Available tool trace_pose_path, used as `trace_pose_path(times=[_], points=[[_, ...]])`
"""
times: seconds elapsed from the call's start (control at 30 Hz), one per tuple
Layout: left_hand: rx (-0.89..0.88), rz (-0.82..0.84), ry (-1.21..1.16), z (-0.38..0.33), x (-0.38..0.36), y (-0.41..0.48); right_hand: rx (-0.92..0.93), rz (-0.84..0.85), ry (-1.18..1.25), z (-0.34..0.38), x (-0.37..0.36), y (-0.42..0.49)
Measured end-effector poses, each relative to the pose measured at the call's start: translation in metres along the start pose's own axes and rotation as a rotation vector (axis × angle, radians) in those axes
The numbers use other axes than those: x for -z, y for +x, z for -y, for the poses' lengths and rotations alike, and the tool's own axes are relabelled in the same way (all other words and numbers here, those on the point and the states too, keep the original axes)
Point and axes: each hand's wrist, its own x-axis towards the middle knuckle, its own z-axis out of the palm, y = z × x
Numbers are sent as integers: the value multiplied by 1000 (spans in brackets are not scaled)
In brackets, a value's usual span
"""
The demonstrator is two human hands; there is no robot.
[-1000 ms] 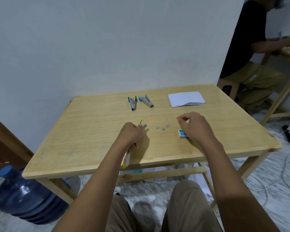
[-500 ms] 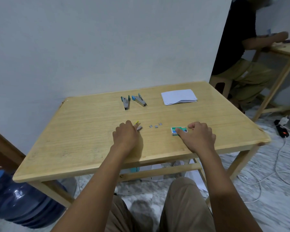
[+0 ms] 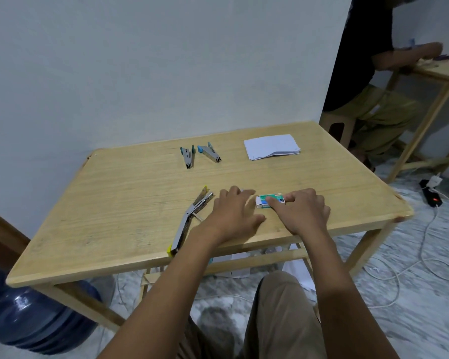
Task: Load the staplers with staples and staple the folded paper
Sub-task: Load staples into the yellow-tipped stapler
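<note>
Three staplers (image 3: 187, 158) on wooden table (image 3: 114, 203) by wall (image 3: 140, 60)

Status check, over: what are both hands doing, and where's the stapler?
Left hand rests on table. Right hand pinching staple box. Yellow stapler lies opened beside left hand. Nothing blocking it.

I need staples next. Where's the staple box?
In the head view, the staple box lies near the table's front edge, right of centre, held by the right hand.

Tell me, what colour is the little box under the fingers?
Green, with a white end. The staple box shows best in the head view.
</note>
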Motion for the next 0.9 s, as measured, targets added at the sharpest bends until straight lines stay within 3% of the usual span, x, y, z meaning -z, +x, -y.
trace_pose_path(times=[0.27, 0.5, 0.9], points=[[-8, -124, -209, 8, -13, 11, 44, 101, 17, -9, 9, 9], [-5, -110, -257, 14, -13, 12, 291, 261, -116, -11, 20, 17], [-14, -133, -327, 16, -9, 10, 328, 352, -155, -22, 33, 37]])
